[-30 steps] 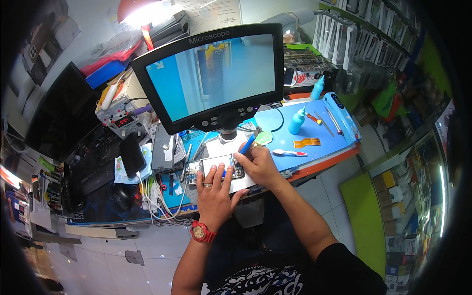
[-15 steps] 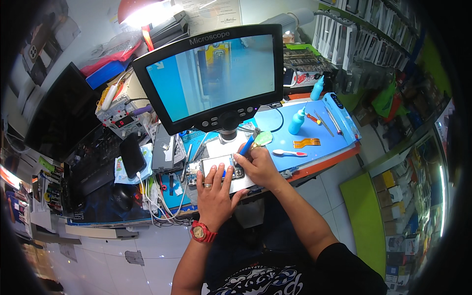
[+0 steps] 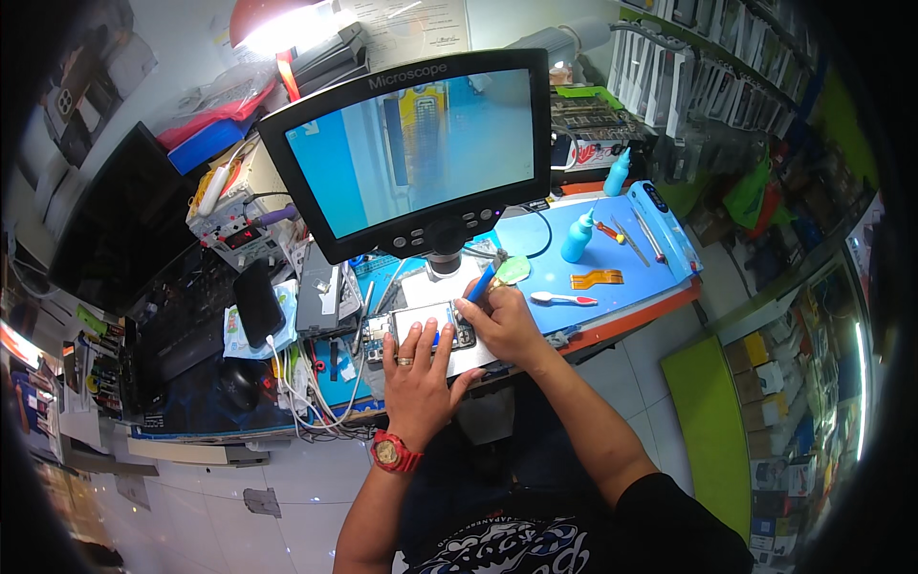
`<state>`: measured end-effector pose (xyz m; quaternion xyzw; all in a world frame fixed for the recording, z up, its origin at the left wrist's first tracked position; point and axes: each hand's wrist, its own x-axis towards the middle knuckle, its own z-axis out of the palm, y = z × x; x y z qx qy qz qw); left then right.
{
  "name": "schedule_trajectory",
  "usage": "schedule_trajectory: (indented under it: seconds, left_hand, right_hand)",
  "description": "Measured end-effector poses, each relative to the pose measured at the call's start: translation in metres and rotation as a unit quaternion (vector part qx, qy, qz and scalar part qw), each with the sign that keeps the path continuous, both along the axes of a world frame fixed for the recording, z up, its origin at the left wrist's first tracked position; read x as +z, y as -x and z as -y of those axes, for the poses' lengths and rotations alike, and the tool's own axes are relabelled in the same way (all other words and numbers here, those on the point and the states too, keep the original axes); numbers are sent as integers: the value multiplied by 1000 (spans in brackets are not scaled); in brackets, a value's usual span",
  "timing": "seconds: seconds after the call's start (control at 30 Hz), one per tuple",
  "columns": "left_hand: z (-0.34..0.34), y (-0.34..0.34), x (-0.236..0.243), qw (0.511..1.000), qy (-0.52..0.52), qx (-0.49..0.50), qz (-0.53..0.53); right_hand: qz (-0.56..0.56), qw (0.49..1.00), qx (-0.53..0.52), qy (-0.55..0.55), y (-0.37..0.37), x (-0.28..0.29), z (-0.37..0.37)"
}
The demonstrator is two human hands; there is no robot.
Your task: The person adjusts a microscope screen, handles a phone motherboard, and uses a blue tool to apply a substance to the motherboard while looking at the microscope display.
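Observation:
My left hand (image 3: 421, 373) lies palm down with its fingers spread, the tips resting on an opened phone (image 3: 413, 318) whose inner parts show around a white block. It presses on the phone without gripping it. My right hand (image 3: 507, 325) is closed round a slim tool with a blue handle (image 3: 481, 283), at the phone's right end. The tool's tip is hidden by the fingers. Above the phone stands a microscope with a black-framed screen (image 3: 421, 153), showing a magnified yellow-edged part and a blurred grey strip.
Right of my hands, a blue mat (image 3: 583, 258) carries a light-blue dropper bottle (image 3: 578, 237), an orange flex cable (image 3: 597, 278), a toothbrush (image 3: 564, 299) and tweezers (image 3: 632, 241). On the left are a black phone (image 3: 256, 301) on a cable, a mouse (image 3: 239, 383) and tangled white cables (image 3: 298, 392).
On the microscope screen the blurred grey strip has shifted left and become narrower. Both hands and the phone have hardly moved.

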<state>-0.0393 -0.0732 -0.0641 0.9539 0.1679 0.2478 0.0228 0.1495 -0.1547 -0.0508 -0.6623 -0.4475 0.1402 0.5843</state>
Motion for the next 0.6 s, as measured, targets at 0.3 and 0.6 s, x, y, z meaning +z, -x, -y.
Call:
schedule_trajectory:
  seconds: [0.3, 0.6]
  left_hand:
    - [0, 0, 0, 1000, 1, 0, -1]
    - [0, 0, 0, 1000, -1, -1, -2]
  right_hand:
    - [-8, 999, -30, -41, 3, 0, -1]
    - [-32, 998, -18, -60, 4, 1, 1]
